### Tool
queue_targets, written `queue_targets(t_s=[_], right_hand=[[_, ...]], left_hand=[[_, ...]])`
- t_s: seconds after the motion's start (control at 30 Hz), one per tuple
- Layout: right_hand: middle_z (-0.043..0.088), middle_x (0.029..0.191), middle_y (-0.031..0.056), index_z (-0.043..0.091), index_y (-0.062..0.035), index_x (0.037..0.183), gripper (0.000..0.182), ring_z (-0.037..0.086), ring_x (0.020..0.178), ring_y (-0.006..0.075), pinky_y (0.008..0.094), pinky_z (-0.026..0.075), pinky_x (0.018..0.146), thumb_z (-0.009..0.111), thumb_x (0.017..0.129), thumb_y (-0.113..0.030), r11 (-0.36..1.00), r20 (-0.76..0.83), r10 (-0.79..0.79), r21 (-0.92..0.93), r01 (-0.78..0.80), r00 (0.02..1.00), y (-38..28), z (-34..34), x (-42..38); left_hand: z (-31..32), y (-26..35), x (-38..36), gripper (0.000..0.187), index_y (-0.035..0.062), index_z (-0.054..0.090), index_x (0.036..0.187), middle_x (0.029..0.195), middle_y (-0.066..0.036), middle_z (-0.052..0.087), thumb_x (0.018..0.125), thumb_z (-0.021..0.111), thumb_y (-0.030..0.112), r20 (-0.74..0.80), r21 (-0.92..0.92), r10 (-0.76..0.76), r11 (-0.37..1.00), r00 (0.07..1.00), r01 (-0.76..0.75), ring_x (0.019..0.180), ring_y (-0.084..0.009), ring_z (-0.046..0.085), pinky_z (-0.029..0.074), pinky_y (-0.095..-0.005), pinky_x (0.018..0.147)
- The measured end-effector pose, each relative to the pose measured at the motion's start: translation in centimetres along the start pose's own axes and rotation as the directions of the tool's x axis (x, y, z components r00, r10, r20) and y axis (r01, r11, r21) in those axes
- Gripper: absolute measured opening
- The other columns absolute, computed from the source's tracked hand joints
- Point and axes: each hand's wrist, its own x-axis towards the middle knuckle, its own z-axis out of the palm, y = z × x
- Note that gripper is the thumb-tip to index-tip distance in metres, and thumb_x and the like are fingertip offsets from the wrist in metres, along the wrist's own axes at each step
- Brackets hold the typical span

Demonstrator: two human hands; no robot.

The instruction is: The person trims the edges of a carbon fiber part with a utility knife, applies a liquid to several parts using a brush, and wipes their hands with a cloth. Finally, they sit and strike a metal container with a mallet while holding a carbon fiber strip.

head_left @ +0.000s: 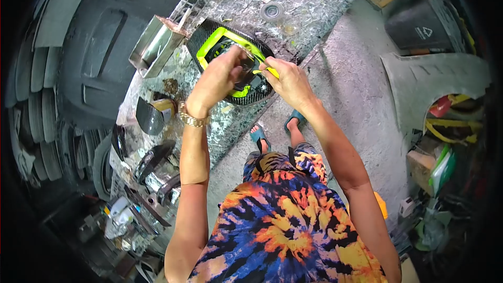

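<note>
A black carbon-fibre part (pixel 198 41) with a woven pattern lies on the worktable. Bright yellow-green tape (pixel 226 33) borders its glossy dark middle. My left hand (pixel 222 76), with a gold watch on its wrist, is over the part's middle with its fingers curled together; what they hold, if anything, is hidden. At the part's right edge, my right hand (pixel 288 79) pinches a yellow-green strip of tape (pixel 272 72), whose narrow end points toward my left hand.
An open metal box (pixel 157 47) stands left of the part. Smaller carbon-fibre pieces (pixel 150 117) lie nearer on the table. A round metal lid (pixel 272 12) is at the back. Large dark panels (pixel 112 31) lean at left; a grey fender (pixel 414 81) stands at right.
</note>
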Motion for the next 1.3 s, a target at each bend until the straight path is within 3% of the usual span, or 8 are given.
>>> queue_targets(t_s=[0.2, 0.37, 0.67, 0.77, 0.97, 1.07, 1.13, 1.3], right_hand=[[0.063, 0.084, 0.0169, 0.06, -0.0053, 0.099, 0.017, 0.063, 0.077, 0.0328, 0.037, 0.047, 0.065, 0.062, 0.083, -0.011, 0.993, 0.093, -0.072, 0.101, 0.063, 0.993, 0.3, -1.5, 0.2], [0.049, 0.068, -0.0045, 0.061, -0.0078, 0.113, 0.029, 0.041, 0.061, 0.0051, 0.0221, 0.037, 0.056, 0.062, 0.084, -0.008, 0.96, 0.149, -0.057, 0.279, 0.013, 0.987, 0.6, -3.6, 0.3], [0.041, 0.061, -0.0096, 0.062, -0.0077, 0.109, 0.025, 0.033, 0.054, 0.0014, 0.0196, 0.027, 0.048, 0.061, 0.085, -0.005, 0.965, 0.219, 0.076, 0.228, -0.127, 0.973, 2.3, -6.3, -0.5], [0.046, 0.06, -0.0028, 0.061, -0.0053, 0.105, 0.021, 0.037, 0.054, 0.0047, 0.0232, 0.033, 0.049, 0.062, 0.084, -0.005, 0.957, 0.268, 0.173, 0.182, -0.226, 0.948, 2.0, -6.5, -0.3], [0.047, 0.059, 0.0031, 0.061, -0.0053, 0.101, 0.019, 0.039, 0.052, 0.0076, 0.0252, 0.035, 0.049, 0.064, 0.083, -0.007, 0.991, 0.305, 0.086, 0.074, -0.114, 0.948, 0.9, -5.4, 1.7], [0.051, 0.059, 0.0078, 0.062, -0.004, 0.099, 0.018, 0.046, 0.05, 0.0132, 0.0291, 0.038, 0.049, 0.065, 0.082, -0.007, 1.0, 0.314, 0.017, 0.014, -0.022, 0.949, 0.1, -4.2, 3.1], [0.056, 0.064, 0.0122, 0.062, -0.0031, 0.093, 0.015, 0.054, 0.054, 0.0242, 0.0338, 0.042, 0.053, 0.065, 0.081, -0.012, 0.989, 0.339, -0.127, -0.032, 0.146, 0.932, 0.4, -3.4, 4.0], [0.056, 0.066, 0.0144, 0.062, -0.003, 0.092, 0.016, 0.051, 0.055, 0.0251, 0.0329, 0.043, 0.055, 0.066, 0.081, -0.014, 0.945, 0.552, -0.133, -0.18, 0.274, 0.823, -0.9, -3.4, 5.4]], left_hand=[[0.5, -3.8, 1.6, 0.008, 0.001, 0.053, 0.079, 0.08, -0.016, 0.055, 0.073, 0.057, 0.003, -0.201, 0.359, 0.085, 0.933, 0.976, -0.007, 0.076, -0.0357, 0.056, 0.045, -0.0428, 0.066], [3.0, -4.5, 2.3, 0.012, 0.002, 0.056, 0.086, 0.087, -0.015, 0.056, 0.075, 0.056, 0.007, -0.206, 0.401, 0.129, 0.915, 0.97, -0.036, 0.079, -0.0325, 0.059, 0.048, -0.0409, 0.068], [1.4, -3.7, 1.4, 0.015, 0.0024, 0.058, 0.086, 0.09, -0.012, 0.055, 0.086, 0.057, 0.017, -0.224, 0.402, -0.064, 0.903, 0.972, 0.153, 0.082, -0.0312, 0.058, 0.047, -0.039, 0.069], [0.8, -3.3, -0.1, 0.017, 0.0023, 0.062, 0.089, 0.09, -0.01, 0.056, 0.084, 0.062, 0.018, -0.498, 0.207, 0.043, 0.976, 0.866, 0.07, 0.079, -0.0255, 0.058, 0.047, -0.0332, 0.07], [2.2, -1.1, -8.0, 0.014, -0.0031, 0.058, 0.074, 0.088, -0.008, 0.058, 0.082, 0.064, 0.007, -0.801, -0.298, -0.314, 0.948, 0.509, 0.115, 0.075, -0.0146, 0.055, 0.044, -0.0255, 0.064], [6.1, -2.5, -12.5, 0.014, -0.0021, 0.058, 0.075, 0.088, -0.005, 0.058, 0.086, 0.059, 0.006, -0.744, -0.597, -0.564, 0.802, 0.358, 0.023, 0.071, -0.0086, 0.051, 0.041, -0.0221, 0.059], [9.3, -3.5, -15.4, 0.013, -0.0008, 0.058, 0.076, 0.088, -0.005, 0.057, 0.088, 0.057, 0.005, -0.646, -0.651, -0.684, 0.725, 0.339, 0.224, 0.067, -0.0067, 0.048, 0.039, -0.0206, 0.057], [14.5, -2.7, -18.0, 0.01, 0.0, 0.058, 0.078, 0.085, -0.003, 0.055, 0.087, 0.058, 0.005, -0.508, -0.765, -0.776, 0.606, 0.374, 0.216, 0.066, -0.0072, 0.049, 0.04, -0.021, 0.057]])
